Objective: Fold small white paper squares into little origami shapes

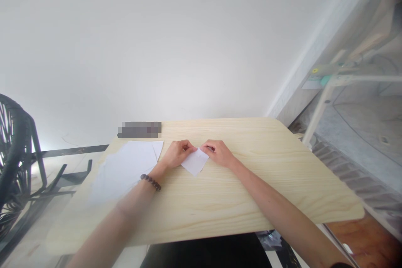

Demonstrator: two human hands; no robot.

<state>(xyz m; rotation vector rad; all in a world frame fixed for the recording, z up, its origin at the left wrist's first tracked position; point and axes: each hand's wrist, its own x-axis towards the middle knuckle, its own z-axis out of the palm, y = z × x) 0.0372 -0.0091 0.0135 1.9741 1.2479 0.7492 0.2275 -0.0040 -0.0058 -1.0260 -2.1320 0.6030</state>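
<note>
A small white piece of folded paper is held over the middle of the table, one corner pointing toward me. My left hand pinches its upper left edge between thumb and fingers. On the other side, my right hand pinches the upper right edge. The two sets of fingertips are close together at the paper's far corner, which they partly cover. A dark beaded bracelet circles my left wrist.
Several loose white sheets lie at the left of the pale wooden table. Behind them, near the table's far edge, is a blurred-out dark object. A black woven chair stands to the left, a white metal frame to the right.
</note>
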